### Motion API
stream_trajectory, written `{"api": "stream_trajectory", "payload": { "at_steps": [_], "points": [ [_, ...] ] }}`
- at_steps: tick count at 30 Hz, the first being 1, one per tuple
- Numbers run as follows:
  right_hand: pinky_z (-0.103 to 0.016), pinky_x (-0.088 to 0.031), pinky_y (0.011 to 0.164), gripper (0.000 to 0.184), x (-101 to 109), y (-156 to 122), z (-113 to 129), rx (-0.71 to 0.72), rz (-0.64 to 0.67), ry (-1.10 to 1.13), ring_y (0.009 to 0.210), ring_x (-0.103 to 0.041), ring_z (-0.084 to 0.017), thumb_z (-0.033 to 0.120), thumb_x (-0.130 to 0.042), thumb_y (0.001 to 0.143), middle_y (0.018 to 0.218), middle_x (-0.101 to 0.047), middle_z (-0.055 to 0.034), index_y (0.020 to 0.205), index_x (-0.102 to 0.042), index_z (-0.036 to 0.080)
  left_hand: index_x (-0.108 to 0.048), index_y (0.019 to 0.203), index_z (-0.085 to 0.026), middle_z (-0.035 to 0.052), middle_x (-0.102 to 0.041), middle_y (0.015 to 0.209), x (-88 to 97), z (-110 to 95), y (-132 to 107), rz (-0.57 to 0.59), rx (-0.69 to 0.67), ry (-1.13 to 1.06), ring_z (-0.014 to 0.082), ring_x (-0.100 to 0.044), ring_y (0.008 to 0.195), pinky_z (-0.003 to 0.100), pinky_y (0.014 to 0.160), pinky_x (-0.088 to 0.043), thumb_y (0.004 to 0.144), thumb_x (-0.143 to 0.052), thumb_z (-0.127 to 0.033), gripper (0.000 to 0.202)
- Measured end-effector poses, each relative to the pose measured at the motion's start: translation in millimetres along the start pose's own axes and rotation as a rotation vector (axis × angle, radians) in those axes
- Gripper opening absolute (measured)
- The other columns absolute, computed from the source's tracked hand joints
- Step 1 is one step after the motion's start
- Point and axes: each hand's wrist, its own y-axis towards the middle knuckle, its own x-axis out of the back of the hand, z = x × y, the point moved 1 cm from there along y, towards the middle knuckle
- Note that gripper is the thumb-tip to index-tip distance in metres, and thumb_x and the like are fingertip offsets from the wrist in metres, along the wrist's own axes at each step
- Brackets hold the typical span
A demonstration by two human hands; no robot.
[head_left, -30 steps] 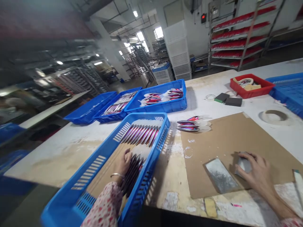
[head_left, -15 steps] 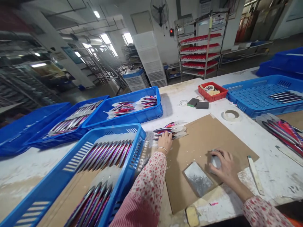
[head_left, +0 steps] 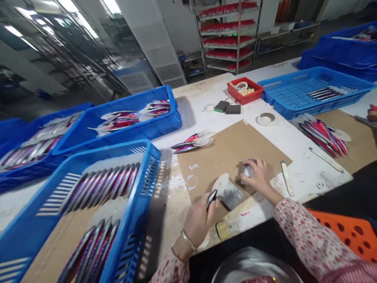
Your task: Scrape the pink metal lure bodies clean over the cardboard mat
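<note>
My left hand (head_left: 198, 218) is closed around a slim, dark silver fishing lure (head_left: 211, 198) with a pale translucent rounded lip, held near the front edge of the cardboard sheet (head_left: 224, 153). In my right hand (head_left: 259, 177), the fingers are curled round a small grey block (head_left: 247, 171), partly hidden. Between the hands a flat grey-smeared pad (head_left: 233, 195) lies on the cardboard, partly covered by the lure's lip. A few more lures (head_left: 188, 146) lie at the cardboard's far left corner.
To the left, a blue basket (head_left: 151, 157) holds rows of lures; a deeper blue bin (head_left: 173, 118) stands behind it. Dark sanding blocks (head_left: 232, 109), a tape roll (head_left: 265, 119) and a red box (head_left: 246, 100) lie farther back. Another person's hand (head_left: 372, 114) shows at right.
My left hand has come back from the far pile, bringing one lure toward me. My right hand still grips the grey block. The view has shifted downward and to the right.
</note>
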Motion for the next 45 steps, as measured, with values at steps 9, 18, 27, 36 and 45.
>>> {"api": "stream_trajectory", "payload": {
  "at_steps": [9, 18, 27, 36, 45],
  "points": [
    [-0.045, -0.039, 0.101, 0.037, 6, -4, 51, -0.002, 0.114, 0.078, 0.113, -0.05, -0.029, 0.034, -0.072, 0.07, 0.117, -0.055, -0.0081, 0.106, -0.068, 0.025, -0.051, 0.105, -0.02, 0.0062, -0.068, 0.091, -47.8, -44, -14, 0.162, 0.226, 0.287, 0.0214, -0.07, 0.077, 0.029, 0.058, -0.042, 0.098, -0.035, -0.025, 0.019],
    [-0.045, -0.039, 0.098, 0.034, 11, -15, 66, 0.009, 0.229, 0.04, 0.112, -0.048, -0.029, 0.032, -0.07, 0.074, 0.118, -0.056, -0.0086, 0.107, -0.067, 0.025, -0.049, 0.109, -0.02, 0.0075, -0.069, 0.092, -52.2, -41, -13, 0.17, 0.21, 0.299, 0.0219, -0.071, 0.076, 0.029, 0.056, -0.041, 0.098, -0.035, -0.03, 0.021],
    [-0.043, -0.041, 0.097, 0.034, 11, -19, 67, 0.029, 0.248, 0.004, 0.109, -0.048, -0.028, 0.03, -0.068, 0.074, 0.115, -0.055, -0.008, 0.108, -0.065, 0.025, -0.049, 0.108, -0.019, 0.0079, -0.067, 0.093, -59.3, -39, -14, 0.161, 0.217, 0.261, 0.0227, -0.07, 0.076, 0.03, 0.055, -0.04, 0.099, -0.034, -0.032, 0.022],
    [-0.044, -0.041, 0.098, 0.035, 10, -20, 66, 0.029, 0.236, 0.016, 0.11, -0.048, -0.028, 0.03, -0.068, 0.074, 0.113, -0.055, -0.0086, 0.108, -0.064, 0.024, -0.049, 0.108, -0.019, 0.008, -0.067, 0.092, -60.9, -39, -13, 0.144, 0.212, 0.241, 0.0222, -0.07, 0.076, 0.029, 0.056, -0.041, 0.099, -0.036, -0.033, 0.021],
    [-0.044, -0.041, 0.098, 0.037, 10, -20, 65, 0.057, 0.228, -0.003, 0.113, -0.047, -0.028, 0.029, -0.067, 0.074, 0.117, -0.054, -0.0085, 0.11, -0.063, 0.024, -0.049, 0.11, -0.019, 0.0081, -0.068, 0.095, -58.4, -38, -12, 0.167, 0.209, 0.209, 0.0207, -0.07, 0.078, 0.028, 0.059, -0.043, 0.098, -0.037, -0.031, 0.021]
  ]
}}
